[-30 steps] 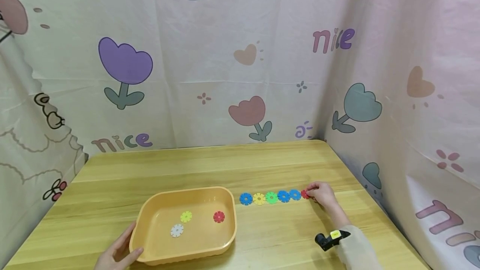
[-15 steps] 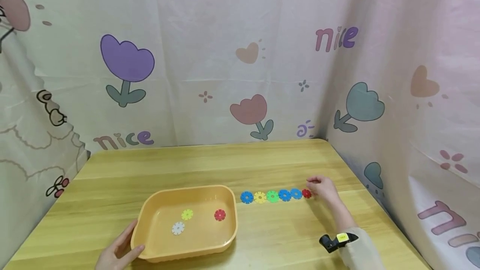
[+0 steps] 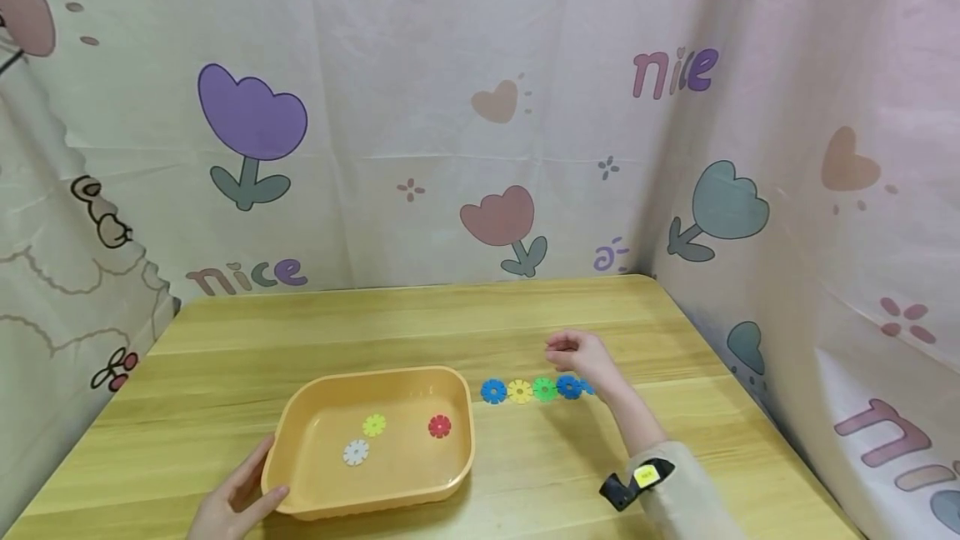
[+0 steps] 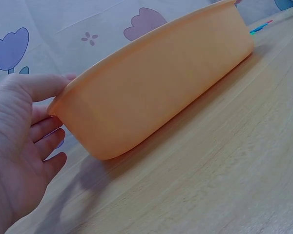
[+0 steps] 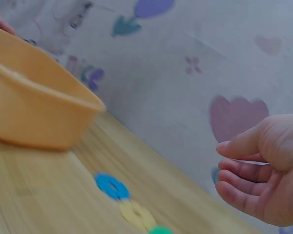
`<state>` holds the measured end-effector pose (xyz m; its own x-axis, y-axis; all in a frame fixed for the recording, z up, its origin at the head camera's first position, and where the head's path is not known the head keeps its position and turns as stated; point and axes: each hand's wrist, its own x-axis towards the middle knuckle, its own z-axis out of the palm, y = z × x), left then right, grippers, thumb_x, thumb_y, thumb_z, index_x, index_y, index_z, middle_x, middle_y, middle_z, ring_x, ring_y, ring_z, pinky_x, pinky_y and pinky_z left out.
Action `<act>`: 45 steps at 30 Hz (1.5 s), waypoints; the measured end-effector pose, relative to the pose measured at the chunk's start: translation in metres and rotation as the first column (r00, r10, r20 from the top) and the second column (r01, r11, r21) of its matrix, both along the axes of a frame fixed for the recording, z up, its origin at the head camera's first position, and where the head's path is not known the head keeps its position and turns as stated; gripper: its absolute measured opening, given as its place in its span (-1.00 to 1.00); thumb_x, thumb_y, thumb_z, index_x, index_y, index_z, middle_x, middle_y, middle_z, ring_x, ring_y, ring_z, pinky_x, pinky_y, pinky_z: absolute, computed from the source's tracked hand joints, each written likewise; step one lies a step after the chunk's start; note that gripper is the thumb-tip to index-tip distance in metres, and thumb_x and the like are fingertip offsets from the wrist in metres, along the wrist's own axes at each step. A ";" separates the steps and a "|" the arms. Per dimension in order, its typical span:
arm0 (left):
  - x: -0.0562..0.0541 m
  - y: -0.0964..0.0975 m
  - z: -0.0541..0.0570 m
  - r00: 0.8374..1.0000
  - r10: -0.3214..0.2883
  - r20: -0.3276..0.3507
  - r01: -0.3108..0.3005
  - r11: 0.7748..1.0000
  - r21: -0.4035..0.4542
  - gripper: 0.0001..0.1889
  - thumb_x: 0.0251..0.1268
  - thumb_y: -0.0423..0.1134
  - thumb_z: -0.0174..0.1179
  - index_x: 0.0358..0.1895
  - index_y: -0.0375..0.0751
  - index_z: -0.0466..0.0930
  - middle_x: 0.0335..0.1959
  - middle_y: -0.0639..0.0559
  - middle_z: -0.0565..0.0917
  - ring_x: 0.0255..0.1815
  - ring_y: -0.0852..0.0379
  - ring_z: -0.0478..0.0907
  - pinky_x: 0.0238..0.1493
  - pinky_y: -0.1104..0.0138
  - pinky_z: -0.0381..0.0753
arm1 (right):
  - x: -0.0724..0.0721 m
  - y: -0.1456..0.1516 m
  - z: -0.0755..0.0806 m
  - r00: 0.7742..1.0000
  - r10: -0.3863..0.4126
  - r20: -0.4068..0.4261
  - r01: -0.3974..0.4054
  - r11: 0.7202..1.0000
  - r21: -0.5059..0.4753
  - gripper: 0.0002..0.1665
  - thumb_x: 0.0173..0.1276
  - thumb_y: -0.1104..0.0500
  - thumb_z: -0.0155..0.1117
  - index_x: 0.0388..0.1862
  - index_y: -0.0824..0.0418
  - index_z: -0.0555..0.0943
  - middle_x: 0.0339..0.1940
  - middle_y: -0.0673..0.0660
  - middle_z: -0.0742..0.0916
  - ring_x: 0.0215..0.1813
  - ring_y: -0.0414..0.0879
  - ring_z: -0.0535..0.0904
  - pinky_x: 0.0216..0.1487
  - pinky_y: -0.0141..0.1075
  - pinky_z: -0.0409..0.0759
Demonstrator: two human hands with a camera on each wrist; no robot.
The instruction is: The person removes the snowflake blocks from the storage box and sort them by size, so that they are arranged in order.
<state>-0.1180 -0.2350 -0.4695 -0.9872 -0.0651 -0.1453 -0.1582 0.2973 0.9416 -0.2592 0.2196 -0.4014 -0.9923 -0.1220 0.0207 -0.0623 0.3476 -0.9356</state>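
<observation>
My left hand [image 3: 234, 497] holds the near left corner of a yellow-orange plastic tub [image 3: 375, 500]. Its thumb lies on the rim while the other fingers are at the outer wall, as the left wrist view shows. Inside the tub are a yellow snowflake disc [image 3: 374, 425], a white one [image 3: 356, 452] and a red one [image 3: 439, 426]. To the tub's right runs a row of snowflake discs: blue [image 3: 493, 392], yellow [image 3: 520, 392], green [image 3: 545, 389], then blue again [image 3: 568, 387]. Above the row's right part hovers my right hand [image 3: 587, 357], fingers loosely bent and nothing between them. My forearm hides the row's end.
A wooden table [image 3: 420, 323] carries everything. Printed fabric [image 3: 390, 123] hangs along its back and right side. A black wrist camera [image 3: 636, 482] sits on the right sleeve.
My right hand has let go of the red disc at the row's right end, lifted, and moved left over the row. The left hand keeps its hold on the tub.
</observation>
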 end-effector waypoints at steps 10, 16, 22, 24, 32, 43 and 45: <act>0.002 0.002 0.002 1.000 -0.002 -0.018 0.002 1.000 0.015 -0.20 0.23 -0.19 0.23 0.43 -0.36 -0.01 0.34 -0.30 0.11 -0.10 0.71 0.22 -0.16 0.59 0.45 | 0.004 -0.073 0.010 0.976 0.217 0.019 -0.215 0.975 -0.062 -0.70 0.20 0.34 0.29 -0.09 0.46 0.54 -0.27 0.18 0.65 -0.26 -0.09 0.57 -0.13 -0.08 0.60; 0.001 0.001 0.002 0.999 -0.007 -0.040 0.006 1.000 -0.003 -0.21 0.22 -0.20 0.23 0.42 -0.36 0.00 0.34 -0.31 0.11 -0.09 0.70 0.23 -0.16 0.57 0.47 | 0.011 -0.118 0.012 0.945 0.328 0.017 -0.325 0.942 -0.078 -0.70 0.17 0.36 0.30 -0.11 0.45 0.56 -0.34 0.10 0.65 -0.30 -0.16 0.56 -0.21 -0.21 0.62; 0.001 0.001 0.001 0.999 -0.007 -0.049 0.007 1.000 -0.002 -0.21 0.22 -0.20 0.23 0.42 -0.37 0.01 0.35 -0.32 0.09 -0.09 0.71 0.23 -0.16 0.57 0.47 | 0.018 -0.159 0.003 0.918 0.395 0.047 -0.390 0.916 -0.092 -0.68 0.16 0.40 0.30 -0.10 0.49 0.56 -0.37 0.10 0.66 -0.34 -0.18 0.57 -0.29 -0.29 0.62; 0.001 0.000 0.001 0.999 -0.009 -0.047 0.009 1.000 -0.006 -0.21 0.22 -0.19 0.23 0.42 -0.37 0.01 0.36 -0.32 0.09 -0.09 0.71 0.22 -0.16 0.58 0.47 | 0.019 -0.171 0.000 0.914 0.402 0.063 -0.396 0.914 -0.083 -0.70 0.15 0.39 0.32 -0.11 0.46 0.58 -0.37 0.11 0.67 -0.36 -0.18 0.58 -0.32 -0.31 0.62; 0.001 0.000 0.001 0.999 -0.002 -0.044 0.000 0.999 -0.043 -0.19 0.20 -0.16 0.25 0.42 -0.35 0.03 0.35 -0.28 0.10 -0.08 0.70 0.19 -0.15 0.59 0.46 | 0.022 -0.206 -0.017 0.914 0.386 0.121 -0.385 0.922 -0.032 -0.70 0.13 0.36 0.35 -0.12 0.41 0.61 -0.41 0.05 0.68 -0.39 -0.22 0.58 -0.35 -0.29 0.63; 0.000 0.000 0.000 0.998 0.015 -0.065 -0.017 1.000 -0.026 -0.22 0.19 -0.19 0.26 0.41 -0.35 0.06 0.29 0.00 0.21 -0.09 0.70 0.24 -0.17 0.57 0.49 | 0.022 -0.233 -0.039 0.952 0.298 0.071 -0.306 0.943 0.133 -0.69 -0.04 0.40 0.45 -0.25 0.41 0.63 -0.56 -0.03 0.61 -0.49 -0.30 0.45 -0.45 -0.51 0.46; 0.001 0.000 -0.001 0.996 0.025 -0.081 -0.027 0.999 -0.021 -0.23 0.19 -0.21 0.27 0.40 -0.35 0.09 0.21 0.20 0.24 -0.09 0.69 0.27 -0.17 0.55 0.50 | 0.023 -0.233 -0.041 0.955 0.295 0.043 -0.297 0.932 0.206 -0.68 -0.06 0.38 0.47 -0.26 0.39 0.64 -0.55 -0.02 0.62 -0.48 -0.30 0.45 -0.41 -0.51 0.45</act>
<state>-0.1174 -0.2346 -0.4708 -0.9936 -0.0929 -0.0637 -0.0900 0.3150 0.9448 -0.2365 -0.0136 -0.4423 -0.9105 -0.4107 -0.0477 -0.1822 0.5020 -0.8455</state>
